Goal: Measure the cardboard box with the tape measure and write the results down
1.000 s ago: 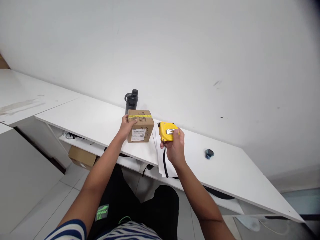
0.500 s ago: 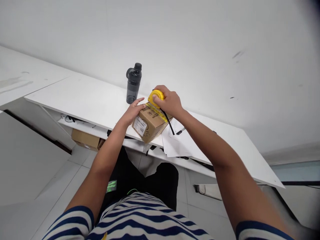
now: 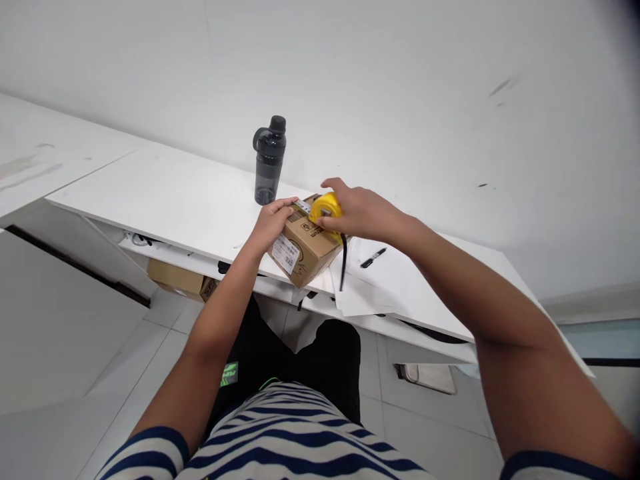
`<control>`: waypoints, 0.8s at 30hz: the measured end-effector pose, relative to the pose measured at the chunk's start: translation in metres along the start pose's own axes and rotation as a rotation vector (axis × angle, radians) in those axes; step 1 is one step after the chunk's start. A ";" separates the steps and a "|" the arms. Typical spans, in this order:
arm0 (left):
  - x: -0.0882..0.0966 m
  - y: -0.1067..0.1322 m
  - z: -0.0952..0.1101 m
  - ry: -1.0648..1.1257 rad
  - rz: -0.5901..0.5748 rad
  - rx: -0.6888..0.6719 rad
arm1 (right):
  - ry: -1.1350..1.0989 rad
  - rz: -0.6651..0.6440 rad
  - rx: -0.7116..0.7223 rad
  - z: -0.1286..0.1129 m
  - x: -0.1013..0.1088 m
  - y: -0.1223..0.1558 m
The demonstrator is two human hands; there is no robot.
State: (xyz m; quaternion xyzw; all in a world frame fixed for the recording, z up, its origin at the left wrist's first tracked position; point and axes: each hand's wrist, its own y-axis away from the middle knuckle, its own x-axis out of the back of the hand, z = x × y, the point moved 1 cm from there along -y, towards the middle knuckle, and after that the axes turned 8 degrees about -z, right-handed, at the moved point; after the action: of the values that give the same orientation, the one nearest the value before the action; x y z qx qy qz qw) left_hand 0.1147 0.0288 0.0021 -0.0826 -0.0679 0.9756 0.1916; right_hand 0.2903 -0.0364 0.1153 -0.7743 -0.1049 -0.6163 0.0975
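Note:
A small cardboard box (image 3: 303, 248) with a white label sits near the front edge of the white desk (image 3: 175, 200). My left hand (image 3: 273, 220) pinches the tape's end against the box's top left edge. My right hand (image 3: 354, 210) grips a yellow tape measure (image 3: 326, 205) resting on the box's top. A black strap hangs from the tape measure down the box's right side.
A dark water bottle (image 3: 269, 160) stands behind the box near the wall. Loose white papers (image 3: 367, 287) and a black pen (image 3: 373, 258) lie right of the box. A brown carton (image 3: 177, 280) sits on the shelf under the desk.
The box has been turned at an angle. My right hand brought the tape measure from the box's right side onto its top; the drawn-out tape is now much shorter.

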 end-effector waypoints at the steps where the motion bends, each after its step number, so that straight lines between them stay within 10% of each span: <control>1: 0.000 0.001 0.001 0.011 0.002 0.009 | 0.012 -0.025 -0.045 0.001 0.003 0.015; 10: -0.003 0.000 0.002 0.030 0.056 -0.005 | 0.183 -0.120 -0.274 0.001 0.009 0.093; 24: -0.007 0.006 0.004 0.048 0.144 -0.028 | 0.039 0.086 -0.029 -0.023 -0.011 -0.035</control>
State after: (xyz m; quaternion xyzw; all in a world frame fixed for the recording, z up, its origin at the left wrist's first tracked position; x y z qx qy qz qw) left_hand 0.1182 0.0198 0.0060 -0.1134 -0.0706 0.9836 0.1216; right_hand 0.2566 -0.0096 0.1107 -0.7672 -0.0608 -0.6282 0.1146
